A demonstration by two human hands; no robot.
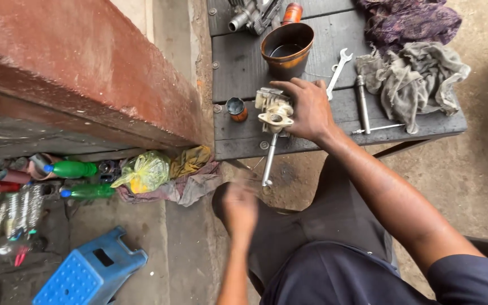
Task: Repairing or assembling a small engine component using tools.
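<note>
I see my right hand gripping a pale metal carburettor on the dark wooden bench; my blurred left hand hangs below, near a screwdriver.

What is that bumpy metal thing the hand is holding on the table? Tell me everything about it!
The metal part looks like cast metal, pale cream-grey and dull, with blocky lumps, a flat flange and a round hole facing up. It sits near the front edge of the dark wooden table. The right hand grips it from the right side. A silvery tool shaft runs from under it down past the table edge. The left hand is blurred below, apart from it. A small rusty cup stands just left.
</note>
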